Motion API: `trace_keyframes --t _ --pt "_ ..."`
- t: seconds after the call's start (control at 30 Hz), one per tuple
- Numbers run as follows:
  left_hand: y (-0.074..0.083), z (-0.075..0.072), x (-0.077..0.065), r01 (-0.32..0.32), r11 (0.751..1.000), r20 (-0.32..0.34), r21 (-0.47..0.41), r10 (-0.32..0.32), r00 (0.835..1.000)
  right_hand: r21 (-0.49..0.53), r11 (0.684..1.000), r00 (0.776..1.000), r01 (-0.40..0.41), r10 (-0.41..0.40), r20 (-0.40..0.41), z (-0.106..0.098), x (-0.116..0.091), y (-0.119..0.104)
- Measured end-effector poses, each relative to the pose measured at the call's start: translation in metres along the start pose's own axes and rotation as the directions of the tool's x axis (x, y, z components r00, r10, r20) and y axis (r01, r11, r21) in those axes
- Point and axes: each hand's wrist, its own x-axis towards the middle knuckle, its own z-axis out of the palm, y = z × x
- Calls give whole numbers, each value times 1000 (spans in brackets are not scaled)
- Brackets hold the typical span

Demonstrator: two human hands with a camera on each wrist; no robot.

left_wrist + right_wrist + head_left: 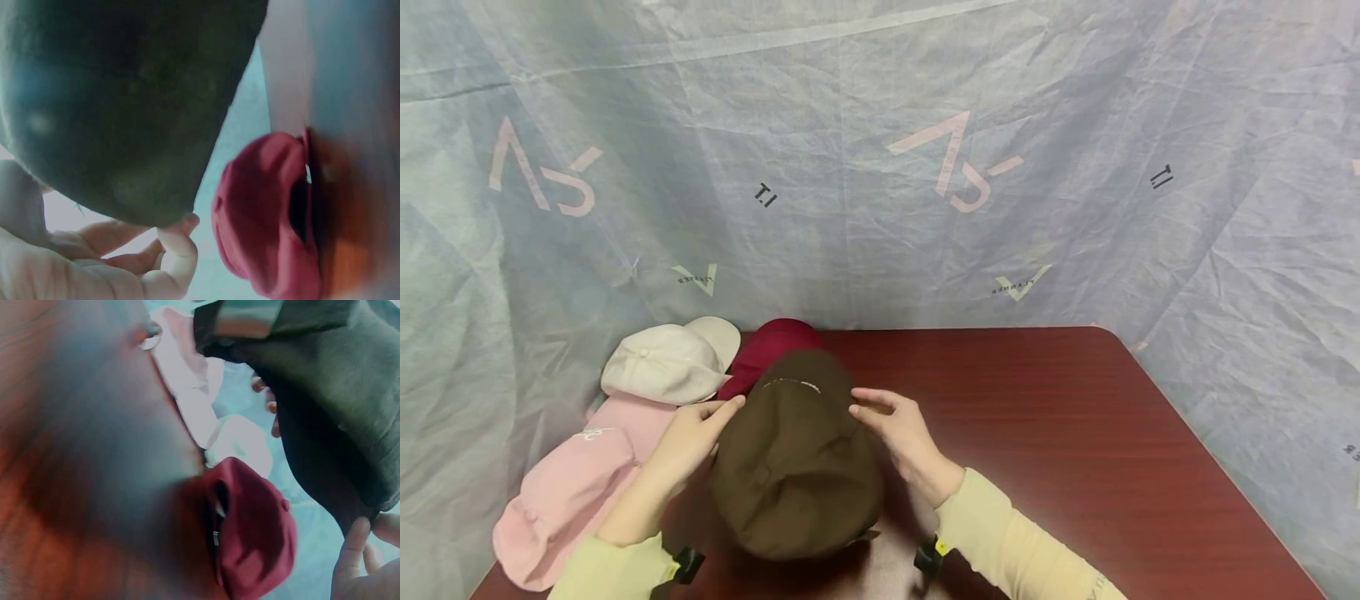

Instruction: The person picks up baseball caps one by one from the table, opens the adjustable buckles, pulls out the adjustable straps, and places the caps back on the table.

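Observation:
A dark olive-brown baseball cap [793, 475] is held up over the table between both hands, its brim pointing away and its crown toward me. On its left side my left hand [688, 446] pinches the edge near the brim; the left wrist view shows thumb and fingers meeting at the cap's rim. My right hand [910, 437] holds the opposite edge, and the right wrist view has its fingertips [358, 528] pinching where brim and crown meet. The back strap and the dark inside of the cap [312, 437] show in that view.
A dark red cap [778, 342] lies behind the brown one. To its left are a white cap [658, 364] and pink caps [576, 475] along the table's left side. The reddish wooden table [1075, 450] extends right, with a grey printed cloth [850, 167] hanging behind.

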Motion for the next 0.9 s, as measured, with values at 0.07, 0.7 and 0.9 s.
trace_keyframes --t 0.07,0.7,0.9 --pt "6 3 4 -14 1000 -1 -25 14 1000 69 997 1000 -23 23 -8 -4 2 -5" --pt "54 47 56 -100 971 32 -216 109 994 434 882 983 -183 178 53 -52 11 -34" --pt "60 62 71 -63 938 71 -342 92 993 531 823 976 -200 216 32 -64 10 -47"
